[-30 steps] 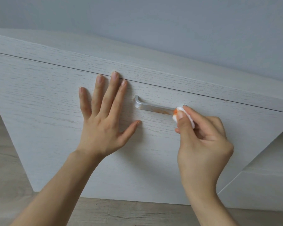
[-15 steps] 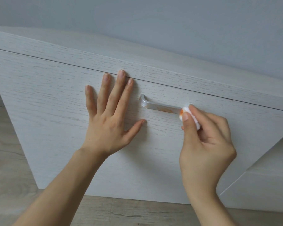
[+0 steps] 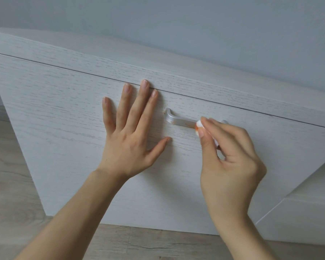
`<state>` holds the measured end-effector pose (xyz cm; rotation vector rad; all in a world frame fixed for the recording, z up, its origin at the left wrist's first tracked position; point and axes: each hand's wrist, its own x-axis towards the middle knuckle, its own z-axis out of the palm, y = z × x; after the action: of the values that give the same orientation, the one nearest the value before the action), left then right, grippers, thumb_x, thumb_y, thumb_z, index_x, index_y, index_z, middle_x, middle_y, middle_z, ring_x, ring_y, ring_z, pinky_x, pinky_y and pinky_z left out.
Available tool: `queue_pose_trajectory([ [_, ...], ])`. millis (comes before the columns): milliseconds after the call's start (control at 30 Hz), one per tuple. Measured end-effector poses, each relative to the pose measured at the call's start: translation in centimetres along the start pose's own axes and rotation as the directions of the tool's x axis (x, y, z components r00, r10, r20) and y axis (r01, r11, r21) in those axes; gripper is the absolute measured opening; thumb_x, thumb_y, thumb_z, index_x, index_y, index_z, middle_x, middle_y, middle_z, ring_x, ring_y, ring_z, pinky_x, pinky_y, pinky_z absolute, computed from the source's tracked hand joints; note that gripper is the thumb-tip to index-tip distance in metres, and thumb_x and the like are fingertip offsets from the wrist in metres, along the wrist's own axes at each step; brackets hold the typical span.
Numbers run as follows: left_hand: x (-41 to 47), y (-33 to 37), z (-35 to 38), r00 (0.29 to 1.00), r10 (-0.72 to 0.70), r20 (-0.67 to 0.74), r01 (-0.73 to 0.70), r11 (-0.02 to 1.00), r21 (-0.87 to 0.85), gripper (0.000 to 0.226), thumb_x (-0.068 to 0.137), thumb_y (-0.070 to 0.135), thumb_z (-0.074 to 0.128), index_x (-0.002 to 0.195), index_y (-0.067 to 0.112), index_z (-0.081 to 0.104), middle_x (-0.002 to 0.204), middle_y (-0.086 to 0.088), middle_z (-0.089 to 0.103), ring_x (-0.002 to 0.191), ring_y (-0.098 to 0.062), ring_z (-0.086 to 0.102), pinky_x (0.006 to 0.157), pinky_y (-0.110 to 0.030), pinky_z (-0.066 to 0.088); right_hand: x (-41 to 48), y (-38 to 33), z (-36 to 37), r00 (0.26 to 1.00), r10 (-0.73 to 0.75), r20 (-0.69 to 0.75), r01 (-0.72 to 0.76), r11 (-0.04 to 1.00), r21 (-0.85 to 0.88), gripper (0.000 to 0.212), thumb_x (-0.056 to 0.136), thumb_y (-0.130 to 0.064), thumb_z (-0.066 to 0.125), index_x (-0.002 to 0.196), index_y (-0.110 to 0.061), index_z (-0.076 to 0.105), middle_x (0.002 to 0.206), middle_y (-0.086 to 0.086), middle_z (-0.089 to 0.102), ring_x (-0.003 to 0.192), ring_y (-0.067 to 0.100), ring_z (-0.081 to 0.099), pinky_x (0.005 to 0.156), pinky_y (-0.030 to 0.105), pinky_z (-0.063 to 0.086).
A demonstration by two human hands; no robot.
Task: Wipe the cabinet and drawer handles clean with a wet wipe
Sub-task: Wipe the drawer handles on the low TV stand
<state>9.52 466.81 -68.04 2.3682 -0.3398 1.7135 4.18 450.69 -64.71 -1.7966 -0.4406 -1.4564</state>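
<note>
A silver metal handle (image 3: 178,120) is fixed to the white wood-grain cabinet front (image 3: 68,117). An orange smear shows on the handle close to my fingers. My right hand (image 3: 231,162) pinches a small folded white wet wipe (image 3: 198,125), stained orange, and presses it against the handle's middle; the handle's right end peeks out behind my fingers. My left hand (image 3: 131,132) lies flat on the cabinet front just left of the handle, fingers spread, holding nothing.
The cabinet's top slab (image 3: 158,72) runs above the front, with a grey wall (image 3: 195,25) behind. A lower white cabinet part (image 3: 304,218) sits at the right. Light wooden floor (image 3: 9,184) shows at the left and bottom.
My right hand with the wipe has slid a little along the handle and now pinches it from above and below. My left hand stays flat on the front. The view has shifted slightly.
</note>
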Motion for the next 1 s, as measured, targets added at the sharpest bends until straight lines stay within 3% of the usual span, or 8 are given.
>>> queue_pose_trajectory([
  [133,-0.1,-0.1,-0.1,1.000,0.010,-0.004,-0.010,1.000,0.006,0.081,0.090,0.054,0.050,0.149,0.008,0.019,0.156,-0.005,0.014,0.146,-0.019,-0.006,0.115,-0.050,-0.006,0.1,0.6,-0.8,0.998,-0.003,-0.068,0.007,0.999,0.054,0.020,0.088,-0.002,0.064,0.107,-0.009,0.065,0.094,0.005,0.061,0.081,0.013,0.064,0.077,0.027,0.053],
  [233,-0.2,-0.2,-0.1,1.000,0.014,-0.007,-0.014,1.000,0.018,0.081,0.090,0.055,0.050,0.149,0.009,0.019,0.156,-0.004,0.013,0.146,-0.020,-0.005,0.115,-0.051,-0.004,0.1,0.8,-1.2,0.999,-0.020,-0.029,0.020,1.000,-0.001,0.026,0.087,-0.006,0.065,0.110,-0.018,0.061,0.099,-0.001,0.057,0.081,0.010,0.062,0.073,0.026,0.053],
  [333,-0.1,-0.2,0.0,1.000,0.012,-0.011,-0.012,1.000,0.015,0.081,0.090,0.056,0.049,0.149,0.009,0.019,0.156,-0.006,0.015,0.146,-0.019,-0.006,0.115,-0.050,-0.006,0.1,0.6,-0.5,1.000,-0.022,-0.006,0.022,0.999,-0.048,0.020,0.087,-0.009,0.066,0.107,-0.013,0.067,0.090,-0.001,0.057,0.067,0.021,0.065,0.061,0.034,0.054],
  [433,-0.1,-0.2,0.1,1.000,0.015,-0.027,-0.014,1.000,0.027,0.082,0.090,0.056,0.049,0.149,0.009,0.018,0.156,-0.002,0.012,0.146,-0.019,-0.006,0.115,-0.050,-0.006,0.3,0.4,0.0,0.998,-0.063,0.015,0.064,0.995,-0.078,0.017,0.086,-0.009,0.066,0.102,-0.006,0.070,0.083,0.005,0.058,0.060,0.024,0.064,0.058,0.035,0.053],
  [600,-0.1,-0.2,0.1,0.999,0.031,-0.032,-0.030,0.999,0.024,0.082,0.090,0.055,0.050,0.149,0.008,0.019,0.155,0.001,0.010,0.146,-0.029,0.002,0.115,-0.050,-0.005,0.3,0.3,-0.1,0.997,-0.082,0.006,0.082,0.992,-0.091,0.016,0.086,-0.010,0.067,0.101,-0.008,0.071,0.077,0.006,0.058,0.062,0.018,0.059,0.059,0.028,0.048],
  [700,-0.2,-0.2,0.1,0.999,0.026,-0.034,-0.025,0.999,0.030,0.082,0.089,0.055,0.051,0.149,0.008,0.020,0.155,-0.001,0.012,0.147,-0.024,-0.001,0.115,-0.051,-0.004,0.1,0.2,0.3,0.991,-0.129,0.028,0.132,0.985,-0.114,0.016,0.084,-0.006,0.068,0.100,-0.005,0.071,0.076,0.007,0.056,0.066,0.012,0.052,0.061,0.016,0.042],
  [833,-0.2,-0.2,0.0,0.999,0.024,-0.029,-0.023,0.999,0.023,0.082,0.090,0.055,0.050,0.149,0.009,0.019,0.154,0.000,0.012,0.147,-0.026,0.001,0.115,-0.051,-0.004,-0.2,0.4,-0.6,0.994,-0.101,-0.034,0.100,0.995,-0.028,0.023,0.086,-0.008,0.067,0.108,-0.015,0.063,0.085,-0.001,0.052,0.068,0.012,0.055,0.062,0.027,0.049],
  [1000,-0.2,-0.2,0.1,0.999,0.031,-0.037,-0.030,0.999,0.025,0.083,0.089,0.055,0.052,0.149,0.009,0.019,0.154,-0.001,0.013,0.144,-0.032,0.007,0.115,-0.051,-0.003,-0.2,0.8,-0.4,0.985,-0.163,0.046,0.169,0.973,-0.155,0.019,0.083,-0.004,0.069,0.102,-0.004,0.069,0.080,-0.001,0.050,0.074,-0.001,0.044,0.070,0.004,0.035],
])
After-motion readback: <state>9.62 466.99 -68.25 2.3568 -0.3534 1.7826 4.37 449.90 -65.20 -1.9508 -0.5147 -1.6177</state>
